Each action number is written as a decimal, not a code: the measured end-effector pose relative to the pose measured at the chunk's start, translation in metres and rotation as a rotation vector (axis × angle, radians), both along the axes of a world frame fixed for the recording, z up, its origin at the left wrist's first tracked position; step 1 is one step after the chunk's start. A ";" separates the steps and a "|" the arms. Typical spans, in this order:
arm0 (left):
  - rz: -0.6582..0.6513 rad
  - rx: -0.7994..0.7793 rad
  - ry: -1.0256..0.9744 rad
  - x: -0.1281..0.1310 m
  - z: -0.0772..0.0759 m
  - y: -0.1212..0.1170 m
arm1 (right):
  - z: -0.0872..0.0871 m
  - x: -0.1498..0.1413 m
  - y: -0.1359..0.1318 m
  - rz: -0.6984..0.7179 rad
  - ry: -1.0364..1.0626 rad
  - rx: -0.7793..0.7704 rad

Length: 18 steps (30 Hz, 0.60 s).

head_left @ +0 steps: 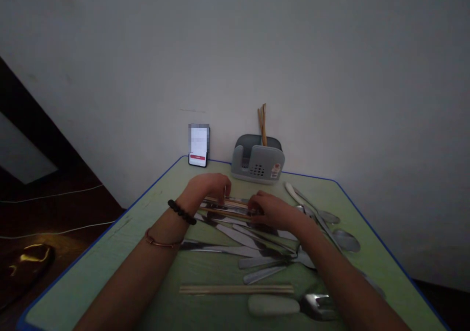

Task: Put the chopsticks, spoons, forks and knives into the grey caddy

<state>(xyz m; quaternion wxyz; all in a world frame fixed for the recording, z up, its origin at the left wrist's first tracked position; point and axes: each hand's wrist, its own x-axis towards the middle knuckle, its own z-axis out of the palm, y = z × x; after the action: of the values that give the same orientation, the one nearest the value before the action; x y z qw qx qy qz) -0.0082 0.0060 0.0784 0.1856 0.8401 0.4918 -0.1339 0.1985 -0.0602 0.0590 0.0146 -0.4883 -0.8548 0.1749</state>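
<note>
My left hand (207, 188) and my right hand (270, 210) both close on a bundle of chopsticks (227, 205), held level between them above the green table (110, 267). The left grips one end, the right the other. Under the hands lies a heap of metal cutlery (253, 245), with several knives and spoon handles crossing each other. A beaded bracelet and a thin bangle sit on my left wrist.
A grey cutlery holder (257, 163) with wooden chopsticks stands at the back by the wall. A phone (199, 146) leans against the wall to its left. Spoons (330, 225) lie at the right. A chopstick pair (235, 289) and a white-handled fork (293, 305) lie near me.
</note>
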 end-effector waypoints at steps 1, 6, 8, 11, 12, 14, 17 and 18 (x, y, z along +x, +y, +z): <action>0.002 0.000 0.002 -0.001 -0.002 0.002 | -0.001 0.001 0.001 -0.003 -0.005 0.010; 0.020 0.002 0.004 -0.002 -0.008 0.005 | -0.005 0.006 0.007 -0.042 -0.027 0.033; 0.028 0.002 0.008 -0.001 -0.008 0.005 | -0.006 0.007 0.009 -0.061 -0.027 0.023; 0.038 0.001 0.022 -0.001 -0.007 0.003 | -0.007 0.009 0.009 -0.066 -0.022 0.017; 0.041 0.008 0.019 -0.001 -0.007 0.003 | -0.007 0.010 0.009 -0.064 -0.024 0.022; 0.042 0.023 0.002 -0.002 -0.006 0.003 | -0.007 0.010 0.009 -0.059 -0.025 0.048; 0.003 0.022 -0.059 -0.003 -0.003 0.002 | -0.006 0.009 0.009 -0.088 -0.010 0.126; -0.016 0.018 -0.086 -0.003 -0.001 0.002 | -0.004 0.008 0.010 -0.102 -0.005 0.158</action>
<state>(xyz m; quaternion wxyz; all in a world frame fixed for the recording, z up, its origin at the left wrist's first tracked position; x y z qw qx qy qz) -0.0109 0.0081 0.0774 0.1980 0.8507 0.4777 -0.0947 0.2068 -0.0507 0.0545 0.0596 -0.5289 -0.8401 0.1048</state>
